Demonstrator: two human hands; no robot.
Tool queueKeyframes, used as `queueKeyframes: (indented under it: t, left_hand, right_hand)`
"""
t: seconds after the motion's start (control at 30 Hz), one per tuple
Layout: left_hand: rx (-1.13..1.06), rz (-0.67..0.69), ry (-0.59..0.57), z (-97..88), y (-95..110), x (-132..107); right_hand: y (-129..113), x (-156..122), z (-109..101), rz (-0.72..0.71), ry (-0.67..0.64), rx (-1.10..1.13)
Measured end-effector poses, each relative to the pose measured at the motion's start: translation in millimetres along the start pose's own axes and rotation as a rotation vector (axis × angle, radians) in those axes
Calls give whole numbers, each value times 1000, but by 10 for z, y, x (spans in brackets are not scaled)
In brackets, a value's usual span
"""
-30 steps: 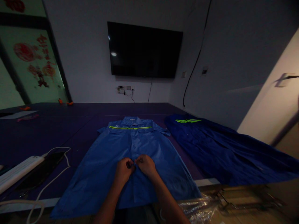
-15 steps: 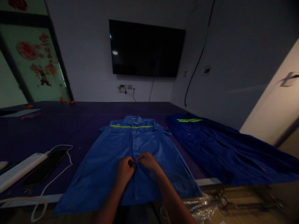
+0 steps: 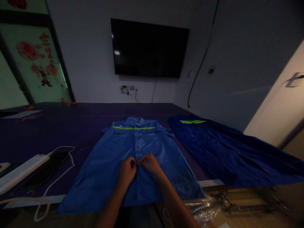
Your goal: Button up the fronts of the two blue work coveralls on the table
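Note:
A blue short-sleeved shirt [image 3: 104, 171] with a yellow-green chest stripe lies front up on the purple table, collar toward the far wall. Both hands meet at its front placket, a little below the middle. My left hand [image 3: 128, 168] pinches the placket edge from the left, thumb and finger pressed together. From the right, my right hand [image 3: 149, 163] pinches the same strip, its fingertips close to those of the left. Whatever button or buttonhole lies between the fingertips is hidden. One button [image 3: 137, 146] shows on the placket above the hands.
A darker blue garment [image 3: 220, 152] with yellow-green stripes lies on the right. At left are a white power strip [image 3: 22, 171], a dark phone [image 3: 46, 169] and a looping white cable [image 3: 60, 177]. Clear plastic wrapping [image 3: 204, 210] hangs below the purple table's [image 3: 87, 126] front edge.
Both hands stay at the same spot on the placket, with only slight finger movement. The shirt lies as before, and the view has shifted very slightly.

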State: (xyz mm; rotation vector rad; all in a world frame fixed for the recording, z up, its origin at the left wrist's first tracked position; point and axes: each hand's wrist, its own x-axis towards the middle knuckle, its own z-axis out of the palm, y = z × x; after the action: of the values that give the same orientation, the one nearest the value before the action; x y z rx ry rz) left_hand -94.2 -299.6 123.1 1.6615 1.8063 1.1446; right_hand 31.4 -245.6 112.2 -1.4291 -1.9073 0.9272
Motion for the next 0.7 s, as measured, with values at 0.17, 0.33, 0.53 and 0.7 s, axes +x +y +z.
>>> queueKeyframes:
  t: [0.17, 0.33, 0.53, 0.7]
  left_hand:
    - [-128, 38, 111, -150, 61, -121]
    - [44, 96, 32, -287, 56, -505]
    - [225, 156, -100, -278, 117, -802]
    - [209, 212, -183, -290, 190, -849]
  right_hand:
    - [-116, -426, -59, -97, 134, 13]
    - [-160, -1017, -128, -263, 93, -144]
    - [-170, -1295, -126, -288, 41, -346]
    - [-154, -1318, -157, -290, 53, -313]
